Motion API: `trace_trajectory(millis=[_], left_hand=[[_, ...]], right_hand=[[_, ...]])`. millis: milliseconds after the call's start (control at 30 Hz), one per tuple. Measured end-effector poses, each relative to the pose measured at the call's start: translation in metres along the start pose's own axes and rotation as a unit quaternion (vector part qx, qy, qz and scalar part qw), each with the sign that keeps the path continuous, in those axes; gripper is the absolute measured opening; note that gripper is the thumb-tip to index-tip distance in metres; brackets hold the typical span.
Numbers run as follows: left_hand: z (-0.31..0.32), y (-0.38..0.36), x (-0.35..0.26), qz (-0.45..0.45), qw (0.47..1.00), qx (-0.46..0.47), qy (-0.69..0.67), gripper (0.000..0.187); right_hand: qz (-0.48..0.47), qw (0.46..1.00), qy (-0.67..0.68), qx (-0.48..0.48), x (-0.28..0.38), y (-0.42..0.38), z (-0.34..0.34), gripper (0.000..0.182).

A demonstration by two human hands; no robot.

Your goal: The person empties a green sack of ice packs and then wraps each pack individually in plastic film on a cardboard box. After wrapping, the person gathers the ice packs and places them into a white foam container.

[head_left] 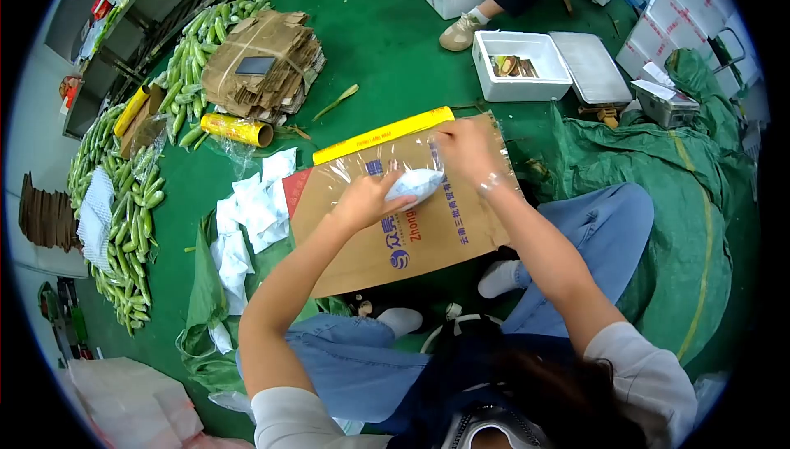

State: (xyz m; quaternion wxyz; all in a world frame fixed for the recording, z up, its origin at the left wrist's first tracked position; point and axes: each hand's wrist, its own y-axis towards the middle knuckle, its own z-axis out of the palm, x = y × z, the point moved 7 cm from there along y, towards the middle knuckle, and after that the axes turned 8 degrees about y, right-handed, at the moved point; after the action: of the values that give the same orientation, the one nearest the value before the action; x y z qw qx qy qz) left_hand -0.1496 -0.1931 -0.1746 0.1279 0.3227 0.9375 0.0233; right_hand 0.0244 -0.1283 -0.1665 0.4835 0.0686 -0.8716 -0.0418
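Observation:
A flattened brown cardboard sheet [428, 239] with blue and red print lies on the green floor in front of my knees. Clear cling film [387, 161] is spread over its far part, running from a yellow film roll [383, 134] at the far edge. A small white wrapped bundle [415, 186] lies on the film. My left hand [362, 200] rests on the bundle's near left side and grips it. My right hand [465, 148] is just beyond the bundle, pinching the film and pulling it over the bundle.
White paper sheets [247, 218] lie to the left. Green corn cobs [127, 210] line the far left. A second yellow roll [237, 130] and stacked cardboard [263, 62] lie behind. A white foam box [518, 66] and a seated person's foot [461, 33] are beyond.

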Motion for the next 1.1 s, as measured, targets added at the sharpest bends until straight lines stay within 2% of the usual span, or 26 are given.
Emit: trace_trajectory(millis=[33, 100, 133, 167, 200, 233, 267, 333, 367, 400, 467, 500, 533, 567, 600, 633, 700, 733, 767, 800, 833, 867, 933, 1000, 1067, 1100], left_hand=[[-0.004, 0.001, -0.003, -0.043, 0.997, 0.033, -0.046, 0.048], [0.007, -0.008, 0.002, -0.094, 0.985, 0.058, -0.129, 0.046], [0.013, -0.014, 0.011, -0.100, 0.985, 0.060, -0.130, 0.046], [0.031, -0.022, 0.021, -0.138, 0.956, 0.156, -0.205, 0.044], [0.050, -0.033, 0.027, -0.173, 0.912, 0.246, -0.278, 0.043], [0.060, -0.042, 0.030, -0.192, 0.894, 0.273, -0.298, 0.045], [0.069, -0.045, 0.031, -0.195, 0.892, 0.274, -0.302, 0.045], [0.094, -0.051, 0.027, -0.167, 0.877, 0.294, -0.340, 0.043], [0.128, -0.057, 0.033, -0.165, 0.809, 0.404, -0.393, 0.042], [0.126, -0.055, 0.031, -0.165, 0.808, 0.406, -0.393, 0.042], [0.130, -0.063, 0.033, -0.220, 0.795, 0.468, -0.317, 0.043], [0.122, -0.055, 0.032, -0.172, 0.855, 0.443, -0.208, 0.043], [0.113, -0.057, 0.026, -0.172, 0.854, 0.444, -0.209, 0.043], [0.089, -0.045, 0.018, -0.068, 0.944, 0.316, -0.061, 0.042], [0.060, -0.038, 0.002, 0.039, 0.981, 0.169, 0.090, 0.042], [0.046, -0.036, -0.005, 0.038, 0.981, 0.170, 0.090, 0.042], [0.006, -0.030, -0.002, -0.106, 0.992, 0.058, -0.045, 0.053], [0.004, -0.031, -0.010, -0.109, 0.991, 0.056, -0.047, 0.053], [0.009, -0.033, -0.018, -0.105, 0.990, 0.097, 0.011, 0.053], [0.015, -0.033, -0.020, -0.103, 0.983, 0.136, 0.071, 0.056], [0.010, -0.029, -0.015, -0.072, 0.993, -0.005, 0.089, 0.061], [0.018, -0.024, -0.006, -0.077, 0.993, -0.004, 0.090, 0.061], [0.037, -0.013, 0.027, -0.187, 0.981, 0.035, 0.038, 0.059], [0.046, -0.009, 0.040, -0.171, 0.984, 0.007, 0.055, 0.056], [0.059, -0.008, 0.048, -0.215, 0.972, 0.071, -0.063, 0.055], [0.074, -0.010, 0.050, -0.225, 0.952, 0.162, -0.134, 0.058]], right_hand=[[0.001, 1.000, 0.002, 0.002, 0.001, -0.002, 0.011, 0.013], [-0.146, 0.973, -0.144, 0.105, 0.013, -0.018, 0.051, 0.012], [-0.134, 0.967, -0.140, 0.163, 0.029, -0.043, 0.049, 0.019], [-0.123, 0.958, -0.137, 0.222, 0.044, -0.075, 0.048, 0.029], [-0.225, 0.944, -0.122, 0.211, 0.048, -0.105, 0.045, 0.046], [-0.322, 0.920, -0.105, 0.198, 0.048, -0.132, 0.038, 0.065], [-0.321, 0.919, -0.103, 0.203, 0.040, -0.144, 0.038, 0.065], [-0.278, 0.883, -0.194, 0.323, 0.016, -0.167, 0.057, 0.091], [-0.282, 0.878, -0.210, 0.326, 0.009, -0.171, 0.063, 0.106], [-0.281, 0.878, -0.209, 0.326, 0.007, -0.171, 0.065, 0.106], [-0.249, 0.889, -0.160, 0.350, 0.004, -0.170, 0.071, 0.107], [-0.248, 0.889, -0.159, 0.351, -0.001, -0.164, 0.074, 0.107], [-0.207, 0.875, -0.111, 0.424, -0.011, -0.155, 0.083, 0.106], [-0.164, 0.852, -0.063, 0.493, -0.019, -0.145, 0.090, 0.105], [-0.134, 0.821, -0.081, 0.549, -0.020, -0.130, 0.096, 0.097], [-0.123, 0.795, -0.065, 0.590, -0.026, -0.116, 0.102, 0.090], [-0.108, 0.740, -0.027, 0.663, -0.040, -0.087, 0.121, 0.072], [-0.102, 0.708, -0.011, 0.698, -0.043, -0.074, 0.127, 0.062], [-0.103, 0.706, -0.012, 0.701, -0.047, -0.063, 0.134, 0.062], [-0.011, 0.723, 0.144, 0.676, -0.039, -0.045, 0.140, 0.054], [0.037, 0.721, 0.220, 0.656, -0.035, -0.037, 0.149, 0.050], [0.081, 0.712, 0.296, 0.632, -0.031, -0.029, 0.157, 0.046], [0.320, 0.665, 0.334, 0.586, -0.051, -0.030, 0.173, 0.045], [0.340, 0.663, 0.314, 0.588, -0.045, -0.030, 0.166, 0.051], [0.287, 0.769, 0.198, 0.535, -0.031, -0.026, 0.143, 0.056], [0.219, 0.733, 0.206, 0.610, -0.029, -0.031, 0.148, 0.059]])
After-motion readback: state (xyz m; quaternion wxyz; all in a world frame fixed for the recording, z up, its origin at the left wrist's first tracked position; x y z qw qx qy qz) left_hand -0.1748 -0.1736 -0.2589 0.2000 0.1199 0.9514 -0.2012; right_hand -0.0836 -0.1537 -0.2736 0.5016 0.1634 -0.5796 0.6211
